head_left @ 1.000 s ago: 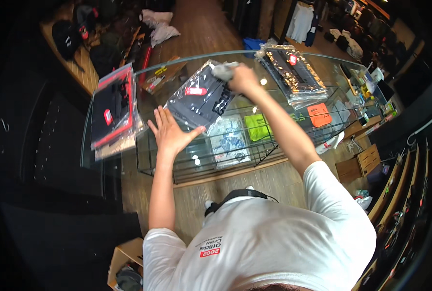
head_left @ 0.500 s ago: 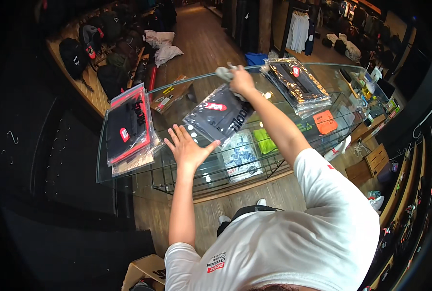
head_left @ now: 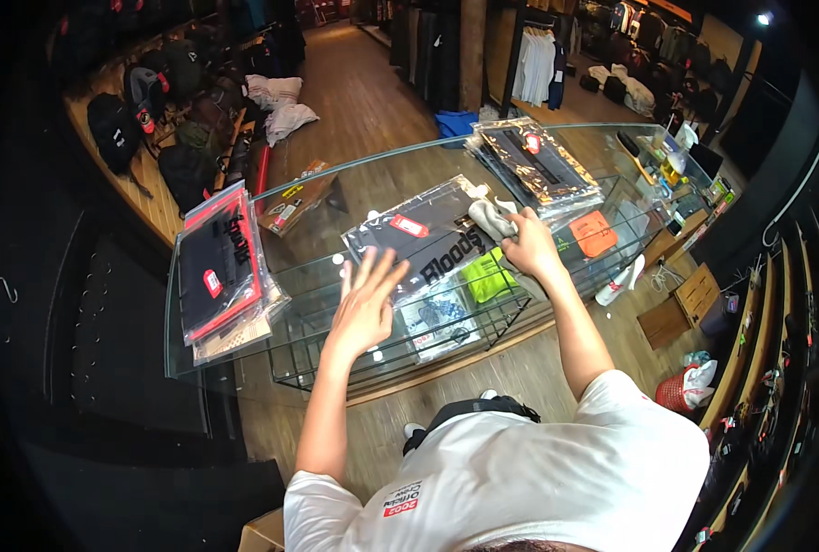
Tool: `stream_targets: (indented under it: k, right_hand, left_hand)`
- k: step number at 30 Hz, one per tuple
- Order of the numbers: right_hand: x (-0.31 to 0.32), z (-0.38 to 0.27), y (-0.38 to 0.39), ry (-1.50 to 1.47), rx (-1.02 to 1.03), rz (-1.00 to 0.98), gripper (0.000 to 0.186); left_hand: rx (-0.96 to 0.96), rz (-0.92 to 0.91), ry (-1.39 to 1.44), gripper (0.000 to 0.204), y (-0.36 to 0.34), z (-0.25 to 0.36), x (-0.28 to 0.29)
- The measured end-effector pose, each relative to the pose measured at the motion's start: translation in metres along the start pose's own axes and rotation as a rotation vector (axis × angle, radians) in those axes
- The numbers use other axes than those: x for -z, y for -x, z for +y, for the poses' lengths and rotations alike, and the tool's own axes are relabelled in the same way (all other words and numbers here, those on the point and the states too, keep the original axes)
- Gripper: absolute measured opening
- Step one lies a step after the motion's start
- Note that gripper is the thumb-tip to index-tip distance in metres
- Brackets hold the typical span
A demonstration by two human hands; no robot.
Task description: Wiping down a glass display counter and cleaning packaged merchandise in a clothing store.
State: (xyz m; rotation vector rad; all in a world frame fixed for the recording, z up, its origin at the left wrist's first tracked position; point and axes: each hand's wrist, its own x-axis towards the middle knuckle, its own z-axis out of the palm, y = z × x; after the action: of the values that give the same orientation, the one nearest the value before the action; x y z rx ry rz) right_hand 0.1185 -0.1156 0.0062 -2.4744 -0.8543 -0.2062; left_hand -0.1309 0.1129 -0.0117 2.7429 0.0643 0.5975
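A clear plastic bag with a folded dark garment (head_left: 442,213) and a red-and-white tag lies flat on the glass counter (head_left: 322,293) before me. My left hand (head_left: 362,317), fingers spread, is at the bag's near left edge; whether it touches the bag or hovers just over it, I cannot tell. At the bag's right end, my right hand (head_left: 531,247) is closed on a grey cloth (head_left: 490,219), part of which hangs below the hand. The cloth reaches over the bag's right edge.
Bagged dark-and-red garments (head_left: 218,276) are stacked on the left of the counter. Another stack of bagged garments (head_left: 543,170) stands at the far right. Beneath the glass are a lime-green item (head_left: 485,278) and an orange one (head_left: 594,234). Small goods and bottles crowd the right end.
My right hand has come from the bag's far edge toward me and to the right with the cloth. My left hand has dropped slightly nearer; the bag's dark face is more uncovered.
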Motion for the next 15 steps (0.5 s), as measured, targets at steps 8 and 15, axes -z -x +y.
stream_targets:
  k: [8,15]
  right_hand:
    - [0.002,0.03,0.011,-0.417,0.384,0.352,0.049]
    - [0.026,0.05,-0.019,-0.815,0.331,0.611,0.047]
  left_hand:
    - [-0.119,0.008,-0.145,0.062,0.009,0.049,-0.001]
    - [0.366,0.787,0.44,0.024,-0.047,0.083,0.038]
